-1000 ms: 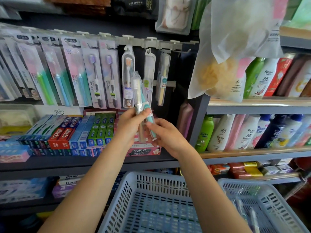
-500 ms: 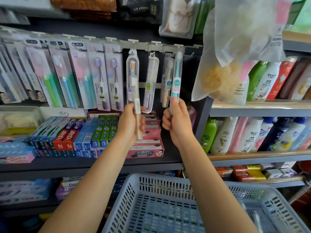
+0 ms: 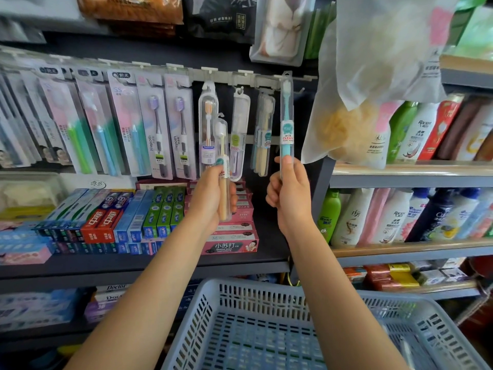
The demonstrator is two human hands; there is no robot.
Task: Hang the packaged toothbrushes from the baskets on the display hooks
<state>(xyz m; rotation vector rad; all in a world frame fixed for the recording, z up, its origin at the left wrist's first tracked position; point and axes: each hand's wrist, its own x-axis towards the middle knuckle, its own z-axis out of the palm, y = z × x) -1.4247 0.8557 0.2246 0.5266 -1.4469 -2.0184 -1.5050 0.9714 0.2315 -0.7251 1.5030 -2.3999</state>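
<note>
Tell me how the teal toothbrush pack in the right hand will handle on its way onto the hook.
The teal toothbrush pack probably stays stiff: pinched low by the right hand, it stands upright. Its slim clear case looks light, possibly slippery.

The teal toothbrush in a clear slim case [image 3: 286, 129] carries a red "CLEAN" label. Two purple-bristled toothbrush cards [image 3: 170, 129] read "Niepoth". The pink toothpaste box [image 3: 230, 247] says "小苏打 BAKING SODA TOOTHPASTE". White boxes on the lower shelf [image 3: 113, 289] read "Doctor".
</note>
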